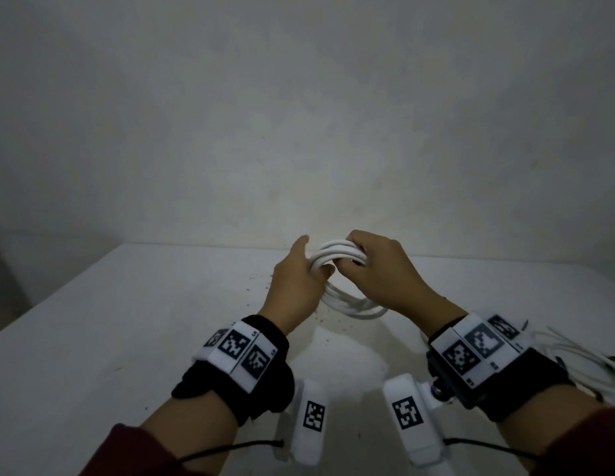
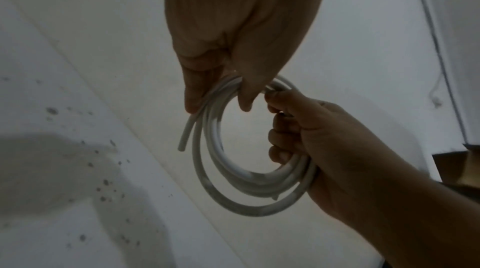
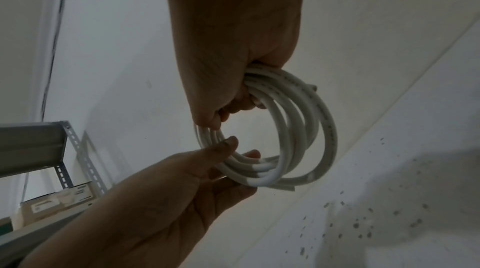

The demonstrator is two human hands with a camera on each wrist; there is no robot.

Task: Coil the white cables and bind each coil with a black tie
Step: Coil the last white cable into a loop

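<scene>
Both hands hold one white cable coil (image 1: 337, 255) above the desk (image 1: 127, 321) — right hand (image 1: 381, 266) fisted around its loops, left hand (image 1: 295, 273) pinching the opposite side between thumb and fingers.

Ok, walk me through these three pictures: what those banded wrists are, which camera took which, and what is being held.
No machine here: a person's two bare hands, with marker bands and small cameras strapped to the wrists. The wide picture comes from a head camera; the other two look along each wrist. Both hands hold one white cable coil above a white table. The right hand grips it with curled fingers; the left hand pinches the other side. More loose white cables lie at the right. No black tie is visible.
</scene>
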